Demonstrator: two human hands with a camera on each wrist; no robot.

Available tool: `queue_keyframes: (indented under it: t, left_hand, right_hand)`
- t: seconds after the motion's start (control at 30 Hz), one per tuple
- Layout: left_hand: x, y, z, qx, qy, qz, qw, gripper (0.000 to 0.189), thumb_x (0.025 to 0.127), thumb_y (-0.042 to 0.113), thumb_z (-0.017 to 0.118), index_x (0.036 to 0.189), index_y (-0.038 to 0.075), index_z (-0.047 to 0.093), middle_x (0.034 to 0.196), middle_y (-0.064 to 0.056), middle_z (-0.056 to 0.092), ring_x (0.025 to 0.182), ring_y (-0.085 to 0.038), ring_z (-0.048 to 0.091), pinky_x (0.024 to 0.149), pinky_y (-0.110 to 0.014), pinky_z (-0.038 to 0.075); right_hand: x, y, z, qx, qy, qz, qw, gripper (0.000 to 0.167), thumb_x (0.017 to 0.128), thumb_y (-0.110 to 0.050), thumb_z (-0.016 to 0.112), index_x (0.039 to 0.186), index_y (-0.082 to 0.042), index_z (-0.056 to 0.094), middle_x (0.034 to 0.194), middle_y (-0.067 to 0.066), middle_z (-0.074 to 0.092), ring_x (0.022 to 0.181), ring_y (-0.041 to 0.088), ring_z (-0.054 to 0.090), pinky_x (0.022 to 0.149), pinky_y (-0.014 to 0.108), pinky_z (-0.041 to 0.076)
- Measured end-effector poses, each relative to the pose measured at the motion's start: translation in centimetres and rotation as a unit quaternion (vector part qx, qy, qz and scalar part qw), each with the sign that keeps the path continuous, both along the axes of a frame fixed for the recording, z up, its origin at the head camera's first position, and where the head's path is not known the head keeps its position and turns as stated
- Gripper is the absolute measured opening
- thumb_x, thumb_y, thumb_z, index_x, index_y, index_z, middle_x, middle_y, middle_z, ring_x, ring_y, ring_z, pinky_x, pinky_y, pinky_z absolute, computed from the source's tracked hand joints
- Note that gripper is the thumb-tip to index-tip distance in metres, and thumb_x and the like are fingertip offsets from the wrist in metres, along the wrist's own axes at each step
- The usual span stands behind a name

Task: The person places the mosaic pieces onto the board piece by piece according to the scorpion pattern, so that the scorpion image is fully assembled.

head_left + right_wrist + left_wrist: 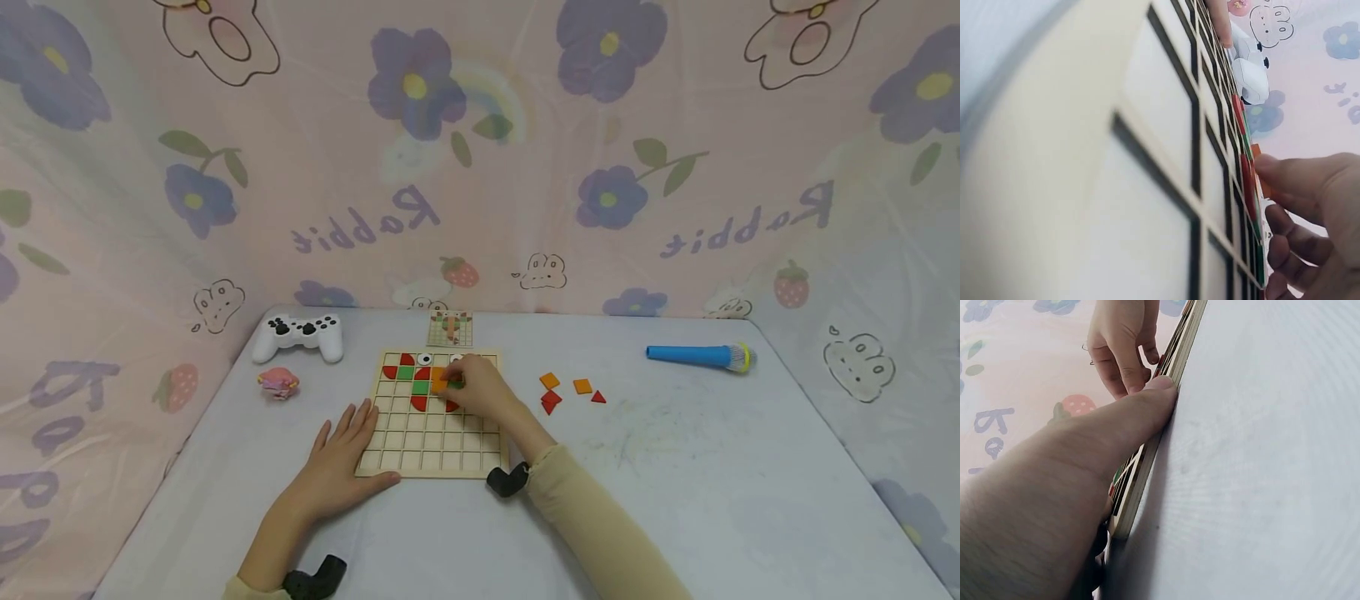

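Note:
A wooden grid board [427, 455] lies on the table, with red and green pieces and an eye piece [424, 359] set in its upper squares. My left hand [337, 462] rests along its left edge, fingers spread and the thumb at the front-left corner; the left wrist view shows that thumb [1141, 406] against the rim. Over the upper middle of the board, my right hand [483, 387] pinches an orange square tile [438, 380] between thumb and fingers. In the right wrist view the orange tile [1257, 150] stands at the thumb tip, partly hidden.
A small pattern card [451, 328] lies behind the board. Loose orange tiles [582, 387] and red pieces [598, 397] lie to its right, and a blue toy microphone [690, 357] farther right. At left are a white game controller [298, 335] and a pink toy [278, 382].

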State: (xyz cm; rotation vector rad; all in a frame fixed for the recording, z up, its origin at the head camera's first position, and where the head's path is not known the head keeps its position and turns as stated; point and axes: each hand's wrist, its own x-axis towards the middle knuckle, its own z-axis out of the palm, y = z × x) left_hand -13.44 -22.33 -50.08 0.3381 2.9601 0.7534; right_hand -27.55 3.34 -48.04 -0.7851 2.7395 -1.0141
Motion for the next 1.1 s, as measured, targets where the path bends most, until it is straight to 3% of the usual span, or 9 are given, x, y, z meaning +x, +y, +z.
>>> queue_keyframes:
  t: [0.4,0.9,1.1]
  left_hand:
    - [-0.17,0.06,0.10,-0.004,0.003,-0.005,1.0000,0.113,0.089,0.071,0.071,0.166,0.000,0.028,0.176,-0.018,0.019,0.162,-0.046,0.011,0.126,-0.071,0.004]
    - [-0.49,0.40,0.49,-0.001,-0.006,-0.002,1.0000,0.114,0.089,0.071,0.071,0.167,-0.001,0.026,0.176,-0.020,0.017,0.163,-0.046,0.008,0.127,-0.070,0.001]
    - [-0.10,0.21,-0.34,-0.004,-0.008,0.002,1.0000,0.115,0.088,0.072,0.071,0.167,0.000,0.027,0.176,-0.018,0.018,0.163,-0.045,0.009,0.126,-0.070,0.001]
  right_hand:
    - [0.03,0.01,-0.22,0.005,0.009,-0.006,0.9999,0.024,0.094,-0.021,0.083,0.116,-0.011,0.081,0.104,0.002,0.072,0.095,0.016,0.064,0.085,0.033,0.056]
    - [-0.21,-0.08,0.56,0.013,0.010,-0.009,0.9998,0.019,0.096,-0.022,0.081,0.112,-0.012,0.081,0.106,0.003,0.073,0.100,0.018,0.065,0.090,0.036,0.057]
    - [0.06,0.11,0.11,0.010,0.003,0.000,0.9999,0.019,0.096,-0.023,0.081,0.111,-0.012,0.080,0.104,0.002,0.073,0.097,0.017,0.064,0.087,0.033,0.056]
